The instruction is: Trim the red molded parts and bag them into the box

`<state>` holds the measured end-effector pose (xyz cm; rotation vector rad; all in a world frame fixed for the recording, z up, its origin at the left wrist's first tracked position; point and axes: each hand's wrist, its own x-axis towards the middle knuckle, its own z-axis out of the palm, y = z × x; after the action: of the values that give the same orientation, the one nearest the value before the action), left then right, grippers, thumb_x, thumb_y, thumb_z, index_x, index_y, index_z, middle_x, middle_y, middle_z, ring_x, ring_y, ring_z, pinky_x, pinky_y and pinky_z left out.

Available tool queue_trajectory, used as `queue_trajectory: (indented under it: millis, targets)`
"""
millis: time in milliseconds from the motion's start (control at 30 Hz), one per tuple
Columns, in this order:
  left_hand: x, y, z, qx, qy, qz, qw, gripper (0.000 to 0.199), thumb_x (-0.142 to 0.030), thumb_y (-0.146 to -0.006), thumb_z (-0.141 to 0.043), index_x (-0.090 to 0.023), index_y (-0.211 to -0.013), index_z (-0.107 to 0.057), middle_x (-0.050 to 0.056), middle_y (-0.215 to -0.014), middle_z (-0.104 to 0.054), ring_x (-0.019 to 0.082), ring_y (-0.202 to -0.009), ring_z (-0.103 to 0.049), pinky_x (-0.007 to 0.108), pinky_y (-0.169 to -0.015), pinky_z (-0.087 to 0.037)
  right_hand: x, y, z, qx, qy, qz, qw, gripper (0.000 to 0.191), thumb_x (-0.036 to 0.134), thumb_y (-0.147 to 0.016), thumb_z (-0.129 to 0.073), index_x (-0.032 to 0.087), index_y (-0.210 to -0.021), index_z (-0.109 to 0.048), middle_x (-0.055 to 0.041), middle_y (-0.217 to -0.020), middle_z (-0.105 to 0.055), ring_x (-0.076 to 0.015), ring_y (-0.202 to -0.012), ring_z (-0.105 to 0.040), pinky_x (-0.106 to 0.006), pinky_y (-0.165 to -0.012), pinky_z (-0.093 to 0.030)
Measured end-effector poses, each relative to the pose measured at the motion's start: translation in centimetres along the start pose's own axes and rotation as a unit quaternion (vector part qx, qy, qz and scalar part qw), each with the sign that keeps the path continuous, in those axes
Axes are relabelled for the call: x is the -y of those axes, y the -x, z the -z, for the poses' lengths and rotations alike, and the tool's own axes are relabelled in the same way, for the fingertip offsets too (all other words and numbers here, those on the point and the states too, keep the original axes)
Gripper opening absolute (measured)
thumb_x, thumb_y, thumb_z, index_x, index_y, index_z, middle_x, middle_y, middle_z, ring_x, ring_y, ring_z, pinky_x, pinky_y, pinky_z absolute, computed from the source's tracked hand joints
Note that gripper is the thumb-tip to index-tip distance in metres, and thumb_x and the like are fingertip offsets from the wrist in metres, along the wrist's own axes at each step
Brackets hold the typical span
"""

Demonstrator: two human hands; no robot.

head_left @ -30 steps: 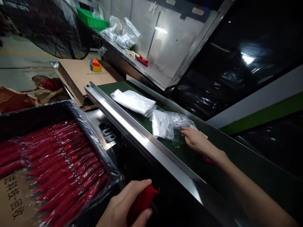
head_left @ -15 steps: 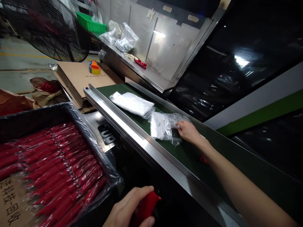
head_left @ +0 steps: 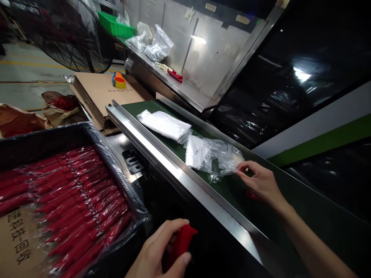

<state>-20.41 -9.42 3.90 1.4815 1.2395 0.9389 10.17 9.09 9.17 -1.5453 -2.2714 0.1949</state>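
Note:
My left hand point(head_left: 158, 253) is closed around a red plastic tool point(head_left: 181, 241) at the bottom of the view, just right of the tray. My right hand point(head_left: 261, 181) reaches over the green conveyor belt point(head_left: 226, 189) and pinches the edge of a clear plastic bag point(head_left: 227, 156). That bag lies partly over a small white bag with handwriting point(head_left: 197, 152). A stack of white bags point(head_left: 164, 124) rests farther up the belt. A small red item point(head_left: 251, 196) shows under my right palm.
A black tray point(head_left: 46, 141) lined with plastic holds several red tools point(head_left: 72, 200) at the left. Flat cardboard point(head_left: 95, 90) with tape rolls point(head_left: 118, 80), a large fan point(head_left: 60, 34), and a steel shelf point(head_left: 191, 90) with bags of parts point(head_left: 158, 48) stand behind.
My right hand pulled back to the right along the belt, drawing the clear bag's edge out with it. My left hand stayed put on the red tool.

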Motion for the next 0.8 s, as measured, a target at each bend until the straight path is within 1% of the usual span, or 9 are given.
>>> queue_trajectory:
  millis: [100,200,300,367,433,533,633,700,800]
  targets:
    - [-0.4,0.0,-0.3,0.02,0.021,0.015,0.999,0.038,-0.03,-0.088,-0.058,-0.032,-0.126,-0.054,-0.002,-0.117,-0.069,0.015,-0.1,-0.067,0.019,-0.084,-0.054,-0.2,0.5,-0.3,0.031,-0.002,0.004,1.0,0.03,0.045,-0.095,-0.058,0.015,-0.094,-0.063,-0.0029,-0.093,-0.065,-0.0145,-0.084,-0.062,-0.036,-0.082,-0.053]
    - [-0.8,0.2,-0.5,0.028,0.028,0.018,0.999,0.039,-0.03,-0.087,-0.058,-0.031,-0.126,-0.054,-0.001,-0.119,-0.069,0.016,-0.102,-0.067,0.02,-0.084,-0.054,-0.3,0.4,-0.9,0.056,-0.01,0.01,0.998,0.03,0.044,-0.095,-0.057,0.016,-0.099,-0.065,-0.0051,-0.102,-0.067,-0.0168,-0.094,-0.063,-0.04,-0.09,-0.051]
    - [-1.1,0.4,-0.7,0.029,0.022,0.021,0.999,0.039,-0.03,-0.087,-0.059,-0.031,-0.126,-0.055,-0.001,-0.118,-0.069,0.016,-0.101,-0.066,0.02,-0.084,-0.054,0.0,0.4,-0.9,0.043,-0.025,-0.003,0.999,0.03,0.043,-0.095,-0.059,0.017,-0.107,-0.066,-0.0076,-0.115,-0.065,-0.0207,-0.11,-0.06,-0.047,-0.102,-0.045]
    - [-1.3,0.5,-0.7,0.025,0.018,0.02,0.999,0.039,-0.031,-0.087,-0.059,-0.031,-0.125,-0.055,-0.001,-0.116,-0.069,0.016,-0.099,-0.066,0.02,-0.084,-0.054,0.3,0.5,-0.6,0.028,-0.046,-0.023,0.998,0.029,0.042,-0.093,-0.06,0.018,-0.11,-0.066,-0.0081,-0.121,-0.064,-0.0214,-0.115,-0.058,-0.047,-0.104,-0.044]
    - [-1.5,0.5,-0.8,0.026,0.019,0.022,0.999,0.038,-0.03,-0.086,-0.059,-0.031,-0.125,-0.055,-0.001,-0.115,-0.069,0.015,-0.098,-0.066,0.02,-0.082,-0.054,0.6,0.7,-0.2,0.009,-0.076,-0.056,0.995,0.028,0.041,-0.093,-0.062,0.018,-0.108,-0.066,-0.0071,-0.117,-0.065,-0.0194,-0.106,-0.061,-0.043,-0.096,-0.049]
    - [-1.8,0.6,-0.9,0.032,0.028,0.027,0.999,0.038,-0.03,-0.086,-0.059,-0.03,-0.124,-0.055,0.0,-0.115,-0.069,0.015,-0.097,-0.066,0.021,-0.082,-0.053,0.9,1.0,-0.1,-0.047,-0.13,-0.122,0.983,0.029,0.042,-0.09,-0.065,0.015,-0.1,-0.066,-0.0026,-0.093,-0.066,-0.0142,-0.081,-0.063,-0.035,-0.079,-0.054]
    - [-2.1,0.5,-1.2,0.018,0.062,0.047,0.997,0.039,-0.028,-0.085,-0.059,-0.028,-0.124,-0.055,0.002,-0.112,-0.068,0.016,-0.096,-0.065,0.024,-0.086,-0.052,1.7,1.4,0.2,-0.098,-0.207,-0.162,0.96,0.03,0.041,-0.087,-0.069,0.014,-0.098,-0.064,-0.0012,-0.087,-0.065,-0.0126,-0.076,-0.061,-0.031,-0.073,-0.054]
    - [-2.4,0.3,-1.5,0.004,0.128,0.081,0.988,0.041,-0.026,-0.086,-0.056,-0.026,-0.127,-0.052,0.003,-0.105,-0.066,0.016,-0.092,-0.063,0.026,-0.084,-0.051,3.1,2.1,0.7,-0.1,-0.267,-0.175,0.942,0.035,0.045,-0.085,-0.07,0.015,-0.1,-0.065,-0.0029,-0.089,-0.066,-0.013,-0.075,-0.062,-0.029,-0.068,-0.053]
    - [-3.2,-0.8,-1.6,-0.01,0.244,0.097,0.965,0.042,-0.027,-0.088,-0.055,-0.024,-0.129,-0.046,0.002,-0.099,-0.059,0.012,-0.08,-0.059,0.024,-0.073,-0.05,6.3,4.0,1.7,-0.062,-0.35,-0.191,0.915,0.039,0.054,-0.081,-0.07,0.018,-0.098,-0.068,-0.005,-0.087,-0.068,-0.0143,-0.071,-0.062,-0.027,-0.062,-0.053]
